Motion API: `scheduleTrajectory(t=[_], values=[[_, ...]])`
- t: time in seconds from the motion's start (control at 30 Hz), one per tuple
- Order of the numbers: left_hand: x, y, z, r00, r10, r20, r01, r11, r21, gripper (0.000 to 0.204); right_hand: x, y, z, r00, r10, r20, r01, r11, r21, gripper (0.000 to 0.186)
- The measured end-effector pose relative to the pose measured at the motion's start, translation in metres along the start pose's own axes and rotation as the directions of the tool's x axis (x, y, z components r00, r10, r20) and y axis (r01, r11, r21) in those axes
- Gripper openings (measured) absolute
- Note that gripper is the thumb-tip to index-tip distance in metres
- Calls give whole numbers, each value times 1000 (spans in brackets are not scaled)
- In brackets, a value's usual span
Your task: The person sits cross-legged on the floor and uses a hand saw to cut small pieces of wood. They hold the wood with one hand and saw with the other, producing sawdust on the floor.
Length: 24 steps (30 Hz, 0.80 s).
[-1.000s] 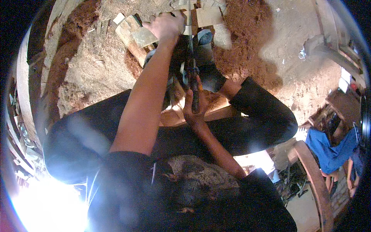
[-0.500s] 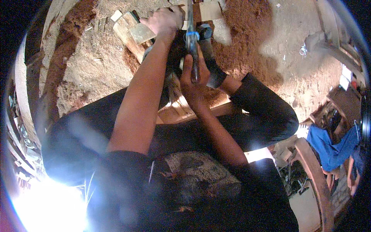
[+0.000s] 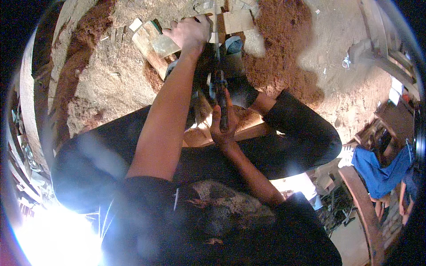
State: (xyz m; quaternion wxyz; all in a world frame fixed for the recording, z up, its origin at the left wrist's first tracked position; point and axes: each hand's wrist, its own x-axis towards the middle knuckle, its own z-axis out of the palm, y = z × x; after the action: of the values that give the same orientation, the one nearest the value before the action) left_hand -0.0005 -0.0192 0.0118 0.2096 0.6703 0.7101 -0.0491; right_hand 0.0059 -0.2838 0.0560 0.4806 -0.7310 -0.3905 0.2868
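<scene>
My right hand [image 3: 225,122] is closed round the dark handle of what looks like a handsaw [image 3: 217,66], its long thin blade seen edge-on and pointing away from me. My left hand [image 3: 191,34] lies just left of the blade's far part, fingers curled down over something that the hand itself hides. Pale wood pieces show around the blade's far end, among them a flat wooden block [image 3: 238,22] to its right. Left of my left hand lies a pale flat offcut [image 3: 165,46] on a longer board [image 3: 146,42].
My bent legs [image 3: 306,128] frame the work, with a foot [image 3: 234,46] right of the blade. Reddish sawdust [image 3: 284,53] covers the ground. At the right are blue cloth [image 3: 384,170] and a curved wooden piece [image 3: 361,208]. Bright glare [image 3: 60,235] fills the lower left.
My right hand has drawn the saw back toward my body. My left hand stays at nearly the same place, curled as before.
</scene>
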Motion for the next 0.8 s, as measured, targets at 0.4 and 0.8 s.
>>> scheduleTrajectory(t=[0.4,0.8], values=[[-11,8,-14,998,-44,38,44,999,-5,63,17,-22,24,949,315,10,-296,879,374,50],[-2,-9,13,996,-7,-88,7,1000,0,64,48,-57,13,932,348,103,-354,935,38,49]])
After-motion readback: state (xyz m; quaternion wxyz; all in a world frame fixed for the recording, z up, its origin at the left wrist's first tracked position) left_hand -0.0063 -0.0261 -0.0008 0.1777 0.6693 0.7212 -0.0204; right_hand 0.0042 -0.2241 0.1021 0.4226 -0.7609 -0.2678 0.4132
